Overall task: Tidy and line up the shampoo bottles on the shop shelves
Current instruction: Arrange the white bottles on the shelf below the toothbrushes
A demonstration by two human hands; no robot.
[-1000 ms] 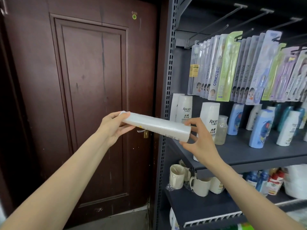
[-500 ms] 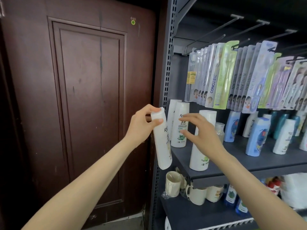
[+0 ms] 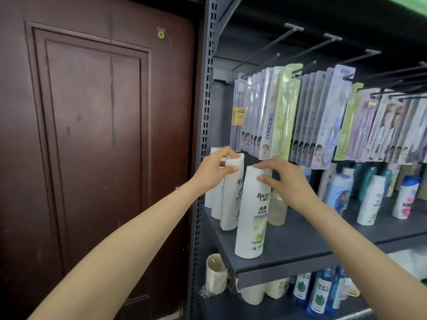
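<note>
Both bare arms reach forward and up. The left hand (image 3: 213, 168) curls its fingers and thumb around a bottle top. The right hand (image 3: 285, 181), just beside it, pinches another top with bent fingers.

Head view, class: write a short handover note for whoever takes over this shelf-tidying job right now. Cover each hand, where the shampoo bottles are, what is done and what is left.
Left hand: grips the cap end of a tall white plastic Rocien shampoo bottle, upright on the grey metal shelf.
Right hand: fingers curled on the cap of a second white Rocien shampoo bottle with green leaf print, upright near the shelf's front edge.
Done: both bottles stand on the shelf beside more white bottles at its left end.
Left: the front bottle sits forward of the others, so push it back into line; then straighten the blue and white bottles further right.
</note>
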